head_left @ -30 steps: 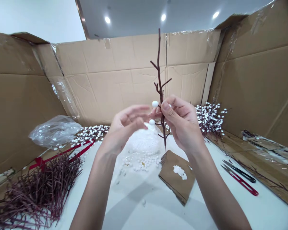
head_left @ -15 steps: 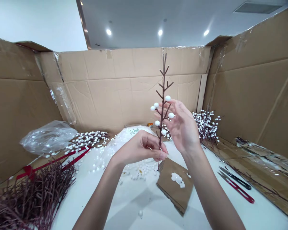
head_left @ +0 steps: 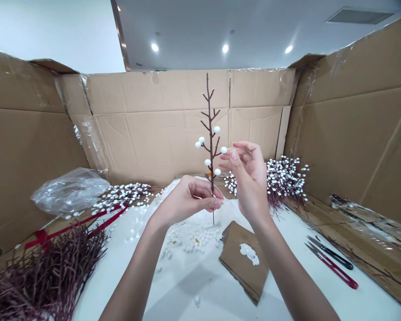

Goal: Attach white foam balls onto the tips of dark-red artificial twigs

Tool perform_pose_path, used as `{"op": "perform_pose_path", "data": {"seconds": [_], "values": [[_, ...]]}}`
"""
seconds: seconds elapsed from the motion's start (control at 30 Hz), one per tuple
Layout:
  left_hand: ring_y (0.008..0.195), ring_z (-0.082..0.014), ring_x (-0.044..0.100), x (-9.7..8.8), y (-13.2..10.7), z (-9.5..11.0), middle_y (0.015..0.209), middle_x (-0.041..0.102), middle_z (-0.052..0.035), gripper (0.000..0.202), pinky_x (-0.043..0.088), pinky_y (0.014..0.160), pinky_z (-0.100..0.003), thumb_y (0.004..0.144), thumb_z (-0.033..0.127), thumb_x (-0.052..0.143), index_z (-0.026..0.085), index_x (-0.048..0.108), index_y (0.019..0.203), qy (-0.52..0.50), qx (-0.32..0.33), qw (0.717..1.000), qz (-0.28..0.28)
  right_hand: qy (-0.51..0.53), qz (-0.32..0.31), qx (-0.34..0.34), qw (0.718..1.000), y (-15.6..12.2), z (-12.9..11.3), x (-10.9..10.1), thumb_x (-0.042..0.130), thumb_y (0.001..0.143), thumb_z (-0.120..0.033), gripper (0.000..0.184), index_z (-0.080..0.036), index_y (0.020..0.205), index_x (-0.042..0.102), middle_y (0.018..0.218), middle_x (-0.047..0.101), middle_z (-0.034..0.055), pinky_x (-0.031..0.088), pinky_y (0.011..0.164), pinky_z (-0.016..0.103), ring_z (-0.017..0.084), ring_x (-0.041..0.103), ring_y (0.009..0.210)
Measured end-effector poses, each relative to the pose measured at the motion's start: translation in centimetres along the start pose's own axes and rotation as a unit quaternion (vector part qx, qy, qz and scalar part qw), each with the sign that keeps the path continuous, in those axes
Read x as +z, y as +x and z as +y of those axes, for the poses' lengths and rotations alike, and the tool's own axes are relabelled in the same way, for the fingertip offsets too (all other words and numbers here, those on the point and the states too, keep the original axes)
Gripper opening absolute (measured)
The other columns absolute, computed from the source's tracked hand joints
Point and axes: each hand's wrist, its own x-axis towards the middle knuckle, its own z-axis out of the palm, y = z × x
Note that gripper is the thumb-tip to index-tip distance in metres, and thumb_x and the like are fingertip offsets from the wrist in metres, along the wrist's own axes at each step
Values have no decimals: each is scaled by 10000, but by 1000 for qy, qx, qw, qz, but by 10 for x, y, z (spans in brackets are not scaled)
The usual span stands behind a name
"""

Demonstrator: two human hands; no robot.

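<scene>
Upright in the middle of the view stands a brown artificial twig (head_left: 210,129), its lower stem pinched between the thumb and fingers of my left hand (head_left: 195,198). Several white foam berries (head_left: 217,129) sit on its lower side tips, while the upper tips are bare. My right hand (head_left: 249,178) is just right of the twig, fingers apart and slightly curled, close to the berry on the right side. I see nothing held in it. Below lies a cardboard piece (head_left: 234,267) with a white glue blob (head_left: 249,253) on it.
Loose white berries (head_left: 197,236) lie by a plastic bag (head_left: 167,191). Bare twigs (head_left: 43,267) are heaped at left, with red ribbon (head_left: 107,223) behind. Finished berry sprays (head_left: 284,178) stand back right. Two thread snips (head_left: 334,263) lie right. Cardboard walls (head_left: 160,129) surround the table.
My left hand has shifted the twig left and slightly up. My right hand was behind the berries; it is now beside the twig, its fingers more curled.
</scene>
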Motion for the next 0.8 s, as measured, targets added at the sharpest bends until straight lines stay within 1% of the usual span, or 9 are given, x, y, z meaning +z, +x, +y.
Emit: {"op": "perform_pose_path", "data": {"seconds": [0.07,0.17,0.23,0.37,0.53,0.6,0.7,0.8], "values": [[634,-101,601,-1,-1,0,734,687,-37,190,471,595,-209,698,294,745,131,682,624,3,4,1000,3,-19,-4,-16,1000,-2,-1,1,603,840,-394,254,-235,1009,499,953,605,39,516,791,335,157,599,892],[607,-101,587,-3,-1,-1,667,663,-19,163,464,579,-207,718,298,727,139,696,701,14,4,1000,13,-39,-12,-22,999,-5,-3,2,582,855,-394,241,-240,1017,495,950,605,39,511,790,336,157,595,882],[596,-100,580,-4,0,-2,664,658,-19,166,461,573,-207,724,303,721,139,696,725,21,4,1000,17,-49,-13,-22,998,-6,-5,2,575,859,-394,237,-241,1020,492,951,605,39,508,791,342,155,595,860],[604,-94,575,-5,1,-4,735,679,-40,196,465,588,-211,726,313,717,128,678,671,31,9,999,14,-52,-15,-19,998,-8,-7,3,572,863,-383,225,-243,1021,494,967,603,43,507,791,349,159,596,870],[605,-94,571,-4,1,-4,673,650,-19,159,455,582,-207,743,291,701,134,687,728,31,8,999,11,-51,-17,-35,998,-10,-9,5,557,876,-359,186,-251,1018,505,933,598,35,516,796,345,161,602,905],[602,-96,569,-4,0,-3,680,651,-22,160,457,577,-212,735,287,703,133,680,697,31,11,999,14,-53,-18,-46,997,-10,-10,5,546,883,-351,170,-258,1019,508,913,597,28,519,803,341,162,605,927],[612,-99,566,-4,1,-3,742,667,-39,201,465,583,-223,729,294,702,130,654,623,34,17,999,13,-54,-19,-58,997,-10,-11,6,533,891,-343,155,-262,1021,511,908,593,23,517,816,338,162,610,949],[618,-105,565,-4,1,-4,727,662,-38,197,465,585,-226,739,296,691,133,652,635,41,16,999,10,-58,-20,-63,996,-10,-11,7,526,894,-338,151,-264,1025,512,914,588,21,516,811,330,161,612,954]]}}
